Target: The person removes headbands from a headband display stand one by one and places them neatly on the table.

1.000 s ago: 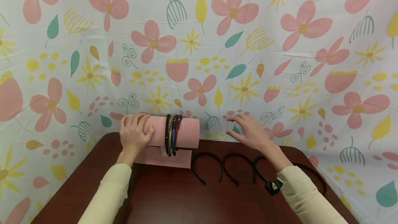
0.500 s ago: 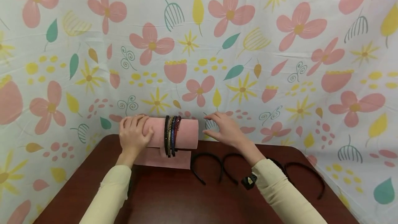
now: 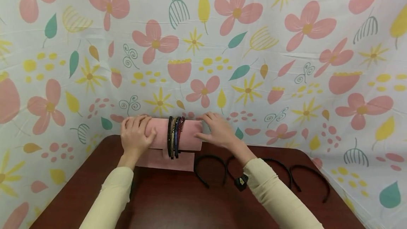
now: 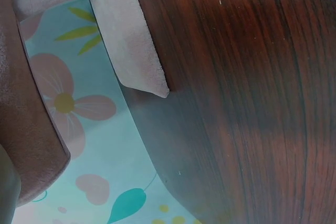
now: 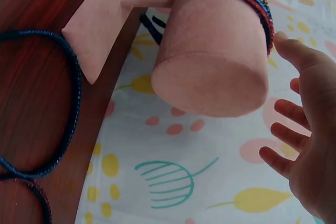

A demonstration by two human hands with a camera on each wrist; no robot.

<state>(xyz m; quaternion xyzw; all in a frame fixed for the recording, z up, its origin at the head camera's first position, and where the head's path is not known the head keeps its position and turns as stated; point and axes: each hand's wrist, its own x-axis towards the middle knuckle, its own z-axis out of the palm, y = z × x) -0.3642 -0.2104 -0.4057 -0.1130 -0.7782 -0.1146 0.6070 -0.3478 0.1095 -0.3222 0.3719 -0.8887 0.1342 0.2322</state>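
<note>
In the head view a pink plush headband display stand (image 3: 192, 137) lies sideways at the back of the table, its roll on a flat pink base (image 3: 186, 163). Several sparkly headbands (image 3: 173, 139), in black, gold, blue and red, hang round the middle of the roll. My left hand (image 3: 135, 135) grips the roll's left end from above, thumb to the front. My right hand (image 3: 217, 131) is at the roll's right end, fingers relaxed and apart. In the right wrist view that hand (image 5: 315, 114) holds nothing, its thumb tip reaching towards the red headband (image 5: 265, 24).
To the right of the stand, dark headbands (image 3: 210, 156) lie in a row on the dark red wooden table (image 3: 178, 200), the last one (image 3: 306, 167) near its right edge. Floral cloth (image 3: 203, 45) hangs behind. A small black device (image 3: 240, 182) sits at my right wrist.
My right hand has moved left, from above the loose headbands to the right end of the roll. The left hand keeps its grip on the roll.
</note>
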